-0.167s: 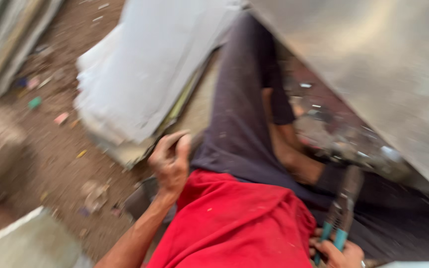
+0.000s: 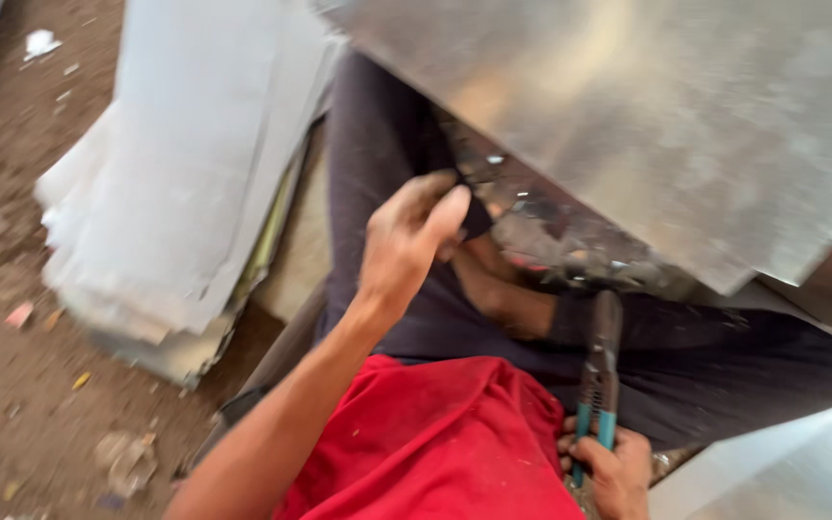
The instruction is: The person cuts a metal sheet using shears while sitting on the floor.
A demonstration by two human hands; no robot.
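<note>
Pliers (image 2: 597,385) with teal grips are held in the right hand (image 2: 618,472), lower right. The left hand (image 2: 406,241), loosely curled and holding nothing, has been raised toward the metal sheet (image 2: 647,116) at frame centre.

The carrier is a bare dirt floor (image 2: 12,385), brown and gritty, filling the left side of the head view. A stack of pale grey sheets (image 2: 185,173) lies on it at 10 o'clock from the frame's centre, its edges fanned out and ragged toward 8 o'clock. Small litter dots the dirt: a white paper scrap (image 2: 40,42) at 11 o'clock near the top edge, a pinkish scrap (image 2: 19,314) at 9 o'clock, and a crumpled grey lump (image 2: 127,464) at 7 o'clock. The picture is blurred, so finer debris cannot be told.
</note>
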